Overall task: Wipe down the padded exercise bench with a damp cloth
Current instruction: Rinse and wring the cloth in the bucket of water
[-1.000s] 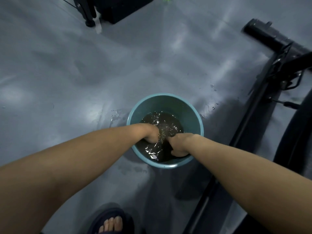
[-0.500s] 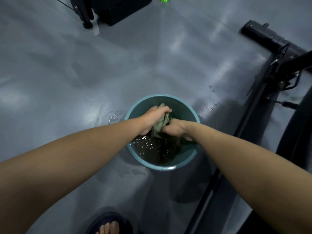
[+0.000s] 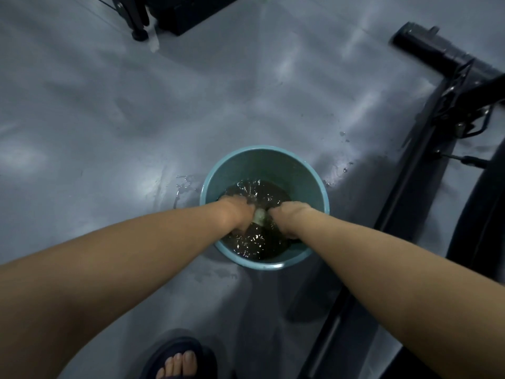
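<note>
Down in the teal bucket (image 3: 269,164), your left hand (image 3: 235,214) and right hand (image 3: 284,219) were both clenched on the pale cloth (image 3: 259,216) between them, half sunk in dark water (image 3: 255,243).

The bucket (image 3: 308,170) is teal on its inner wall and rim. The water (image 3: 254,244) in it looks dark brown-black, flecked with small white glints. A scrap of cloth (image 3: 259,215) at the water's surface is pale green. The floor (image 3: 109,119) is glossy blue-grey with soft whitish patches of reflected light. On the right, the bench frame (image 3: 426,149) is black. The near sandal (image 3: 175,347) is dark navy.
</note>
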Demonstrator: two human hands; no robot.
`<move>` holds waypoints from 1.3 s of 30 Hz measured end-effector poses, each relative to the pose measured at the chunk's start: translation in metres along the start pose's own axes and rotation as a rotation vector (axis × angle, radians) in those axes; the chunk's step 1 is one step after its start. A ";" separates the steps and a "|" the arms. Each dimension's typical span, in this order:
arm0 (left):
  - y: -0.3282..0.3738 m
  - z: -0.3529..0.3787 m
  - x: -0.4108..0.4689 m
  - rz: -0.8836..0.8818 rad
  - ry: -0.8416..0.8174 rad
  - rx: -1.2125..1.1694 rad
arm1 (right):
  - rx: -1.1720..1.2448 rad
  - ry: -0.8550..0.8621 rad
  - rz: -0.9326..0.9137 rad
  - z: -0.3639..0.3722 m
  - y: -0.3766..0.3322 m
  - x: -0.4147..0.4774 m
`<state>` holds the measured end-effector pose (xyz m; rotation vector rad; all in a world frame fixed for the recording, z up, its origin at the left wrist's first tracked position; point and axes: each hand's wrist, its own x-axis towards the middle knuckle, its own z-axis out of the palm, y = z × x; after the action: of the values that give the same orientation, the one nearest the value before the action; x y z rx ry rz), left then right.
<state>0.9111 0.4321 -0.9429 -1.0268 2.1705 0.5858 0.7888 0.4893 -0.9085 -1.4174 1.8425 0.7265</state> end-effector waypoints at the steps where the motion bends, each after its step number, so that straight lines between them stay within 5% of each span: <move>1: 0.001 -0.001 -0.003 -0.037 -0.008 -0.059 | 0.013 0.011 0.022 0.003 -0.002 -0.002; 5: 0.008 -0.015 -0.016 -0.078 -0.054 -0.282 | 0.091 -0.039 0.035 -0.012 -0.013 -0.007; 10: 0.008 -0.037 -0.020 -0.239 0.038 -1.272 | 0.663 0.263 0.150 -0.040 -0.021 -0.006; 13: 0.002 -0.039 -0.024 -0.242 0.128 -1.392 | 0.906 0.216 0.162 -0.041 -0.031 -0.009; 17: -0.001 -0.034 -0.019 -0.226 0.165 -1.447 | 0.814 0.261 0.123 -0.041 -0.038 -0.012; 20: -0.002 -0.037 -0.019 -0.162 0.175 -1.245 | 0.609 0.331 0.154 -0.047 -0.023 -0.010; 23: -0.003 -0.023 -0.015 -0.067 0.305 -0.625 | 0.272 0.288 0.088 -0.036 -0.012 -0.006; 26: 0.003 -0.004 -0.016 -0.056 0.230 -0.218 | -0.058 0.302 -0.048 -0.025 -0.010 -0.003; 31: 0.001 -0.004 -0.014 -0.011 0.044 -0.057 | -0.266 0.112 -0.032 -0.019 -0.008 -0.001; 35: 0.001 -0.006 -0.016 -0.033 -0.123 0.066 | -0.157 -0.099 0.028 -0.005 -0.013 -0.004; 39: 0.006 -0.004 -0.014 -0.080 -0.284 -0.296 | 0.132 -0.179 0.038 -0.012 -0.016 -0.006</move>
<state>0.9116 0.4403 -0.9295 -1.1019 1.8209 0.9734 0.8027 0.4799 -0.8971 -1.1974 1.7487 0.7124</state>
